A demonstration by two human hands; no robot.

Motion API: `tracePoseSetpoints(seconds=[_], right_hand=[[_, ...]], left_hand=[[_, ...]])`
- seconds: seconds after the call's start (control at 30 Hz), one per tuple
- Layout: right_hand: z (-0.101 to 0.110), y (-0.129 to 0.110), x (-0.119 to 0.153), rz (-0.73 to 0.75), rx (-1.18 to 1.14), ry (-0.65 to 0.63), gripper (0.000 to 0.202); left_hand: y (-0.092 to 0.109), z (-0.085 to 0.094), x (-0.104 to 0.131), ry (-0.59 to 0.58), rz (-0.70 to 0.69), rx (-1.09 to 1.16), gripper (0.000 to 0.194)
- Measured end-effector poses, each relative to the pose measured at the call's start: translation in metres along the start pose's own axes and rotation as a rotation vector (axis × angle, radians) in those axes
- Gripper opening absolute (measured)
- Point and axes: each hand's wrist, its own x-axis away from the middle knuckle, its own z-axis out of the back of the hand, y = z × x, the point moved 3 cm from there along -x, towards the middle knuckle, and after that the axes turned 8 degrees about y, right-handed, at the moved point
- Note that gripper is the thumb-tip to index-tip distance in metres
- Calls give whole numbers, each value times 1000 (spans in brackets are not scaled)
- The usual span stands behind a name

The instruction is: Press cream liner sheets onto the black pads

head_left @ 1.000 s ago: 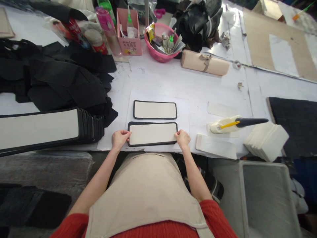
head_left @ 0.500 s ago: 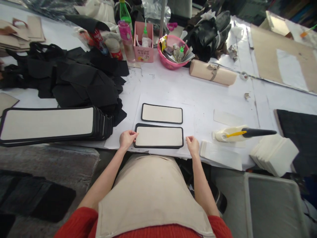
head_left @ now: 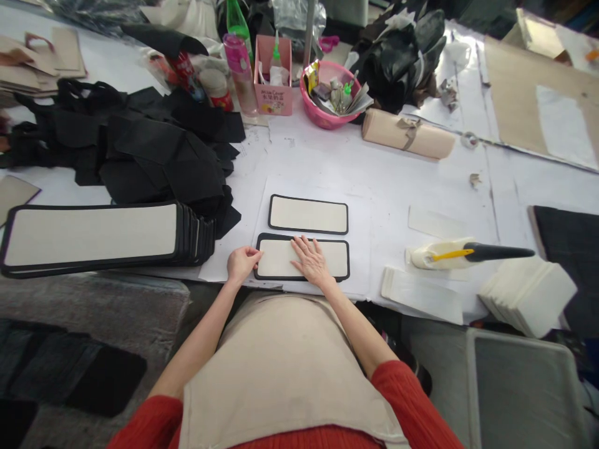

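Lying beneath right-hand fingers (head_left: 307,246), cream panel (head_left: 277,258)

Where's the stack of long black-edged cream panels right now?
On the left of the head view, the stack lies along the near edge of the white table, in front of the heap of flat black pieces and left of the left hand.

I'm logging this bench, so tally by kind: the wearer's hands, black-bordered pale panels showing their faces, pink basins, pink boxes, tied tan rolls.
Hands: 2 (left hand, right hand)
Panel faces: 3 (upper panel, lower panel, left stack's top panel)
Pink basin: 1
Pink box: 1
Tied tan roll: 1
Total: 8
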Motion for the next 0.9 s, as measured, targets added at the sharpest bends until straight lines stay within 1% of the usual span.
tracePoseSetpoints(seconds=[0.13, 0.2, 0.23, 0.27, 0.3, 0.33, 0.4, 0.43, 0.47, 0.53, 0.6, 0.7, 0.77, 0.83, 0.9], right_hand=[[-1, 3, 2, 3, 13, 4, 62], [0, 3, 3, 4, 15, 1, 62], [0, 3, 3, 5, 17, 2, 62], [-1, 2, 2, 5, 18, 4, 63], [-1, 1, 2, 4, 19, 7, 63], [-2, 0, 1, 2, 20, 10, 62], [-2, -1, 0, -3, 23, 17, 62], [-2, -1, 0, -1, 25, 19, 61], [-1, 0, 1, 8, 25, 19, 61], [3, 7, 6, 29, 26, 15, 60], [9, 22, 17, 6, 37, 11, 61], [18, 51, 39, -132, 73, 19, 65], [20, 66, 50, -205, 82, 22, 68], [19, 73, 57, -235, 79, 22, 70], [17, 75, 58, -244, 70, 25, 71]], left_hand=[[4, 5, 4, 37, 5, -63, 22], [12, 8, 9, 129, -52, -136, 22], [19, 8, 12, 194, -127, -179, 23], [27, 6, 15, 252, -242, -222, 24], [36, 2, 19, 282, -393, -260, 28], [44, -6, 22, 274, -562, -293, 34], [53, -26, 28, 162, -871, -354, 45], [54, -36, 30, 97, -978, -388, 50], [53, -45, 30, 50, -1042, -423, 54], [47, -57, 27, 15, -1082, -482, 58], [41, -62, 24, 8, -1074, -517, 62], [38, -61, 23, -11, -1059, -536, 69], [39, -59, 24, -27, -1050, -540, 74], [41, -59, 25, -42, -1044, -544, 76], [42, -59, 25, -50, -1044, -553, 77]])
